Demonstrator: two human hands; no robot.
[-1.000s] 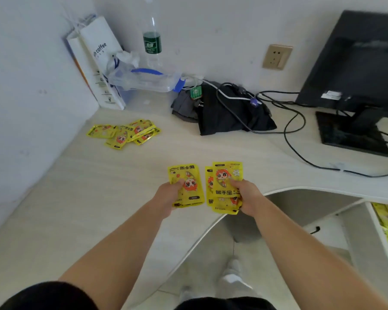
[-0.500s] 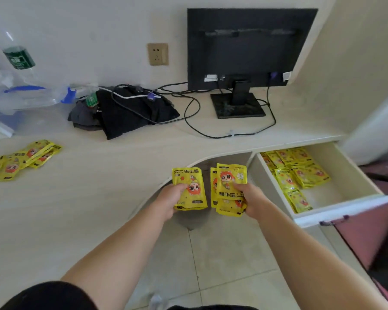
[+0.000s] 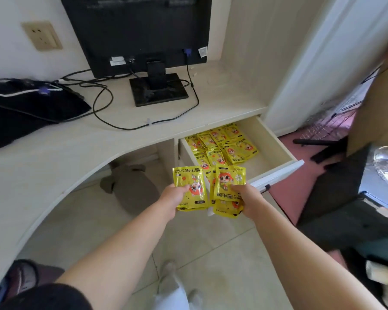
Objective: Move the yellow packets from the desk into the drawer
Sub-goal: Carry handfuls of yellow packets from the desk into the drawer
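The left hand (image 3: 172, 199) pinches a small stack of yellow packets (image 3: 189, 186) near the lower edge, thumb on top and fingers underneath. The right hand (image 3: 249, 198) grips a thicker second bunch (image 3: 227, 186) the same way, with a few packets fanned out below the top one. Both lots are held side by side in the air above the tiled floor (image 3: 211, 247), just in front of the near left corner of the open drawer (image 3: 276, 142). Inside the drawer lies a loose pile (image 3: 224, 145) of the same yellow packets, gathered towards its left side and back, while its right part shows bare bottom. The drawer is pulled out from under the pale surface (image 3: 54, 153). On the surface stand a black monitor (image 3: 139, 30) with cables (image 3: 103, 104) trailing from it, and a dark bag (image 3: 27, 108) lies at the left
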